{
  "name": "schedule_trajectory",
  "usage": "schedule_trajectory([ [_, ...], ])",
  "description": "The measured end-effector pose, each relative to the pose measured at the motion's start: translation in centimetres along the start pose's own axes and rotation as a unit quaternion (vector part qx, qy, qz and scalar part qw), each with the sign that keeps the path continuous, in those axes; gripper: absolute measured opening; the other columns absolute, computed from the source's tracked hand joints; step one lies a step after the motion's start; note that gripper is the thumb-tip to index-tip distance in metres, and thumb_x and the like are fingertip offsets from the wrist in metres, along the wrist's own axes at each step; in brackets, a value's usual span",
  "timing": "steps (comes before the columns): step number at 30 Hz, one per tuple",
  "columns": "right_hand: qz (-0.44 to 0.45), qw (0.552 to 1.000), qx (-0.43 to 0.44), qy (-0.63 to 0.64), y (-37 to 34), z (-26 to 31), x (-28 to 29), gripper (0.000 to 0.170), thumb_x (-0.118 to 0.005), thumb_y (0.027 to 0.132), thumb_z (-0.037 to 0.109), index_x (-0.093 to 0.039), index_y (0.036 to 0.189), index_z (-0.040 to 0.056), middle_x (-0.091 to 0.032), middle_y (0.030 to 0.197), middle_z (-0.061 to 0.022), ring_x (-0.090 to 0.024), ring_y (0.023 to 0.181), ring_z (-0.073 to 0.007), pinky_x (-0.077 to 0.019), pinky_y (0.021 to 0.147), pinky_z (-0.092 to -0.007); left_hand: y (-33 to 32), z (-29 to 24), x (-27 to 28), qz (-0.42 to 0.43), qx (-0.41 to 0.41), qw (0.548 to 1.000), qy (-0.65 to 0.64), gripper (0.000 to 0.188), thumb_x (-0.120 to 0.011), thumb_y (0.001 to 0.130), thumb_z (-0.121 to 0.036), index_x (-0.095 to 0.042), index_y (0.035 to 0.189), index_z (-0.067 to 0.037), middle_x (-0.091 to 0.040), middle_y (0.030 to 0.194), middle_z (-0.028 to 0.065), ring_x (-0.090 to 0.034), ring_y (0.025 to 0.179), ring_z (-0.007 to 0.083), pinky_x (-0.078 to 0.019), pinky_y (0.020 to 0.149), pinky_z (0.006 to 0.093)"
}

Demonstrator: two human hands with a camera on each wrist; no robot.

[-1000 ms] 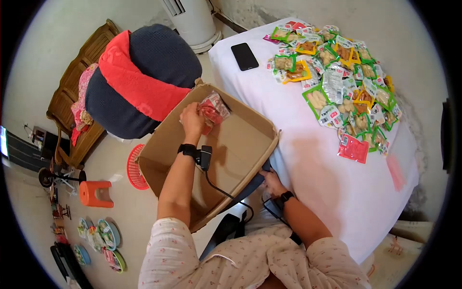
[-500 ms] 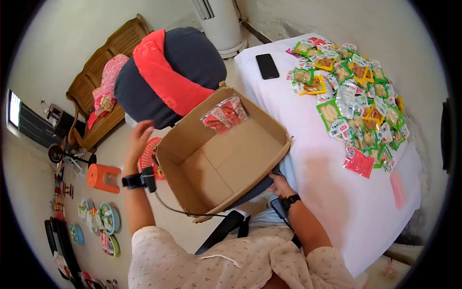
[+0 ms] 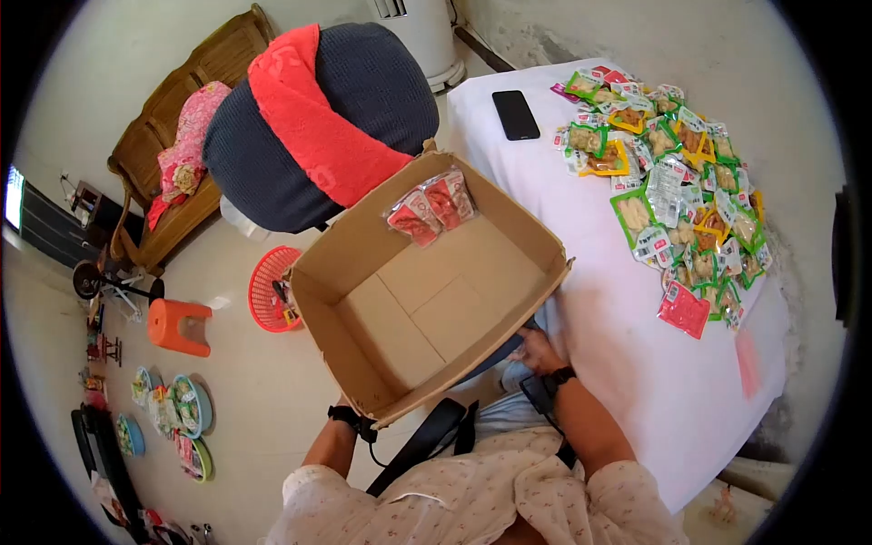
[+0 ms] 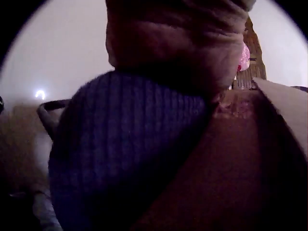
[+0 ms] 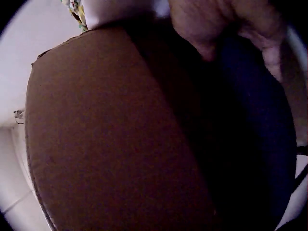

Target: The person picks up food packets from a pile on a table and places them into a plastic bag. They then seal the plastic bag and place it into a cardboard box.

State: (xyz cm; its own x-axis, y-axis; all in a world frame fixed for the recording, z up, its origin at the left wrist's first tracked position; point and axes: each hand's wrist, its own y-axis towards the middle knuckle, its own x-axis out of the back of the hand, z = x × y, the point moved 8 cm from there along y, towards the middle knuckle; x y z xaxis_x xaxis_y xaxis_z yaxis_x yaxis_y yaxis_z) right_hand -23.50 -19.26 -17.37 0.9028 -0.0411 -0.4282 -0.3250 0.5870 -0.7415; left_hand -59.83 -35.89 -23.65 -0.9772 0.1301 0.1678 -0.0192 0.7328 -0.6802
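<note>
A cardboard box (image 3: 427,309), without a lid, sits tilted on a dark blue ribbed seat cushion (image 4: 120,139). Inside, against its far wall, lie red-and-clear packets (image 3: 431,209). My right hand (image 3: 538,351) grips the cushion's edge beside the box's right corner, thumb and fingers spread over the dark cloth in the right wrist view. On the other side, my left hand (image 4: 178,38) has its heel against the cushion below the box. Its fingers are hidden, so I cannot tell how they lie.
To the right, a white-covered table (image 3: 599,363) bears a heap of snack packets (image 3: 672,200) and a phone (image 3: 516,115). Beyond the box stands a dark padded chair (image 3: 381,100) with a red cloth (image 3: 300,118). A red basket (image 3: 272,291) and an orange stool (image 3: 179,325) stand left.
My left hand has let go of the packets in the box, swung out left, then come down beside the box's near left side to the cushion. My right hand stays at the cushion.
</note>
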Motion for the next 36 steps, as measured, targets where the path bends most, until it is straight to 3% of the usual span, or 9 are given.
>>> schedule_trajectory([
  [6, 0.052, 0.995, 0.011, 0.089, 5.3, -4.8, 2.1, 0.047, -0.057, 0.090, 0.019, -0.040, 0.133, 0.0095, -0.044, 0.135, -0.0103, -0.048, 0.119, -0.0287, -0.0468, 0.088, -0.0552, 0.0, 0.9, 2.0, -0.031, 0.015, 0.998, -0.049, 0.056, -0.045, 0.093, -0.046, -0.039, 0.137, -0.013, -0.054, 0.121, 0.0067, -0.054, 0.101, 0.0190, -0.0446, 0.084, 0.0323],
  [9, 0.152, 0.917, 0.259, -0.264, 6.7, -4.7, 0.5, 0.053, -0.056, 0.091, 0.017, -0.031, 0.138, 0.0096, -0.037, 0.141, -0.0102, -0.044, 0.123, -0.0289, -0.0438, 0.092, -0.0563, 0.4, 0.1, 4.7, -0.060, 0.000, 0.995, -0.078, 0.055, -0.045, 0.093, -0.045, -0.038, 0.137, -0.013, -0.054, 0.121, 0.0070, -0.054, 0.100, 0.0190, -0.0446, 0.085, 0.0318],
  [13, 0.015, 0.992, 0.005, 0.128, 3.5, -4.7, -1.8, 0.046, -0.055, 0.092, 0.021, -0.035, 0.132, 0.0085, -0.043, 0.134, -0.0091, -0.047, 0.118, -0.0283, -0.0430, 0.093, -0.0550, 0.8, -3.0, 11.7, -0.141, -0.078, 0.977, -0.138, 0.054, -0.045, 0.094, -0.044, -0.038, 0.137, -0.012, -0.055, 0.121, 0.0072, -0.054, 0.099, 0.0189, -0.0446, 0.085, 0.0312],
  [19, -0.090, 0.995, 0.049, -0.012, -0.1, -1.3, -3.2, 0.052, -0.054, 0.093, 0.020, -0.031, 0.136, 0.0057, -0.046, 0.132, -0.0120, -0.050, 0.116, -0.0292, -0.0443, 0.091, -0.0527, -8.3, -27.7, 17.8, -0.334, -0.186, 0.914, -0.138, 0.056, -0.051, 0.093, -0.033, -0.035, 0.138, -0.005, -0.055, 0.120, 0.0146, -0.056, 0.103, 0.0237, -0.0452, 0.088, 0.0328],
  [21, -0.172, 0.978, 0.068, -0.102, 0.0, -0.7, -1.6, 0.059, -0.055, 0.092, 0.018, -0.023, 0.141, 0.0057, -0.042, 0.135, -0.0132, -0.048, 0.118, -0.0292, -0.0437, 0.092, -0.0514, -7.5, -30.3, 17.7, -0.357, -0.279, 0.868, 0.203, 0.058, -0.056, 0.089, -0.022, -0.032, 0.139, -0.002, -0.054, 0.124, 0.0179, -0.054, 0.112, 0.0287, -0.0442, 0.090, 0.0349],
  [23, -0.118, 0.907, 0.386, -0.117, 0.0, 3.2, -1.1, 0.074, -0.059, 0.088, 0.010, -0.011, 0.145, 0.0059, -0.032, 0.141, -0.0151, -0.046, 0.120, -0.0293, -0.0430, 0.095, -0.0449, -7.5, -30.1, 17.3, -0.354, -0.242, 0.872, 0.235, 0.060, -0.055, 0.085, -0.015, -0.032, 0.139, -0.002, -0.054, 0.125, 0.0194, -0.053, 0.115, 0.0308, -0.0434, 0.092, 0.0365],
  [27, -0.243, 0.733, 0.539, -0.336, -9.0, 10.0, -3.8, 0.079, -0.063, 0.081, 0.003, -0.014, 0.144, 0.0044, -0.034, 0.138, -0.0166, -0.045, 0.120, -0.0300, -0.0414, 0.097, -0.0392, -7.0, -32.4, 17.4, -0.330, -0.371, 0.804, 0.329, 0.068, -0.047, 0.075, 0.003, -0.028, 0.140, -0.001, -0.054, 0.123, 0.0238, -0.052, 0.114, 0.0362, -0.0432, 0.093, 0.0386],
  [35, -0.176, 0.740, 0.515, -0.396, -11.2, 12.6, -7.5, 0.072, -0.068, 0.074, 0.009, -0.031, 0.134, -0.0017, -0.043, 0.126, -0.0248, -0.043, 0.117, -0.0378, -0.0364, 0.099, -0.0411, -1.9, -35.6, 20.2, -0.333, -0.300, 0.794, 0.411, 0.069, -0.052, 0.077, -0.001, -0.027, 0.140, -0.003, -0.055, 0.119, 0.0269, -0.054, 0.109, 0.0412, -0.0459, 0.088, 0.0412],
  [36, -0.180, 0.741, 0.515, -0.391, -11.2, 12.9, -7.4, 0.072, -0.068, 0.074, 0.009, -0.031, 0.134, -0.0017, -0.043, 0.126, -0.0248, -0.043, 0.117, -0.0378, -0.0364, 0.099, -0.0411, -1.5, -35.9, 20.3, -0.314, -0.137, 0.806, 0.482, 0.065, -0.053, 0.079, -0.006, -0.029, 0.139, -0.004, -0.055, 0.119, 0.0266, -0.054, 0.109, 0.0400, -0.0460, 0.087, 0.0420],
])
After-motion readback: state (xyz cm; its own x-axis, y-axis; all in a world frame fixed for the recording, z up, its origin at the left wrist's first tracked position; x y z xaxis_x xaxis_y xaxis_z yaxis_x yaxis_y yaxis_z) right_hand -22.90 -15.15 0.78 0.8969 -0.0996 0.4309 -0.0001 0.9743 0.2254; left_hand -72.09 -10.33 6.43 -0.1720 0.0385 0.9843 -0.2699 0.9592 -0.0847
